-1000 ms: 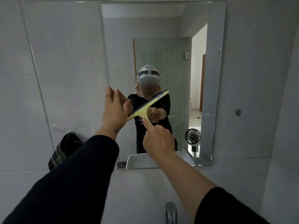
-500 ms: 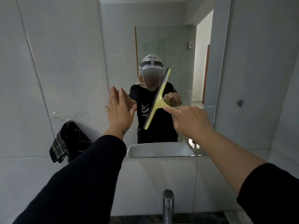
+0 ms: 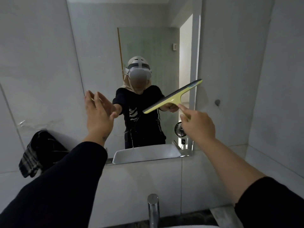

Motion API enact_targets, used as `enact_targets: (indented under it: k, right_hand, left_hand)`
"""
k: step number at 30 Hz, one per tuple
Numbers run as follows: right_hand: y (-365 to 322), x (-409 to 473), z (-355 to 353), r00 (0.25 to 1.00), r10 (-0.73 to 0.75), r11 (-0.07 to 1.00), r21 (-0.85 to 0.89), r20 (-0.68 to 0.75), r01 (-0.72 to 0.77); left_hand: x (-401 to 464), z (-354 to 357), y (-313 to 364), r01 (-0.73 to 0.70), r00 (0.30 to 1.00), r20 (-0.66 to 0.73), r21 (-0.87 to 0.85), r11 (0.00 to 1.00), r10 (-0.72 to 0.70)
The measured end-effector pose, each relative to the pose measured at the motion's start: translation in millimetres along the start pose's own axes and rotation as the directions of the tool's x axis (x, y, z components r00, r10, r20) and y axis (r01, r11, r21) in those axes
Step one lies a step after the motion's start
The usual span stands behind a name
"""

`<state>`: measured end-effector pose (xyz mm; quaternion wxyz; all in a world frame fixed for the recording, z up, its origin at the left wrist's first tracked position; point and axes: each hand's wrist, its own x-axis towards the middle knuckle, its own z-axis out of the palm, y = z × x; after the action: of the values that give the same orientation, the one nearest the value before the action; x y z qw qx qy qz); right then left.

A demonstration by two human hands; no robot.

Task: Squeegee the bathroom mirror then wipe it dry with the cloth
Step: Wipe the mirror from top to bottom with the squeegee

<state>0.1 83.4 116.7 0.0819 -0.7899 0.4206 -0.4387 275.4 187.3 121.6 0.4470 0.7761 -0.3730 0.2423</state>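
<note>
The right hand [image 3: 196, 125] grips the yellow squeegee [image 3: 172, 98], tilted on the mirror [image 3: 98, 46]. The left hand [image 3: 98, 114] rests flat and open on the glass. It should press evenly and pull straight; the cloth [image 3: 39, 153] hangs nearby.

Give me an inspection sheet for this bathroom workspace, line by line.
Surface: mirror on tiled wall, upright; no streaks discernible.
Job's things: squeegee tilted, blade toward the glass at the right side; cloth hanging on the wall left of the mirror, untouched.
Clutter: nothing seen.
Grippers: right hand in a grip on the squeegee handle; left hand open, flat near the glass.
Cables: nothing seen.
Surroundings: tap below; basin and small fan seen in reflection.
</note>
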Motion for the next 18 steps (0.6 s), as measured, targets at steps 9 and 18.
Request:
enact_targets:
  k: [9,18]
  right_hand:
    - [-16,-37,68,0.966,0.241,0.879,0.442,-0.089,-0.179]
    - [-55,-75,128,0.980,0.156,0.860,0.505,-0.119,-0.076]
  left_hand:
    - [-2,1,-3,-0.024,0.999,-0.033,0.039,0.999,0.026]
    - [6,-9,-25,-0.108,0.993,0.047,0.049,0.993,0.106]
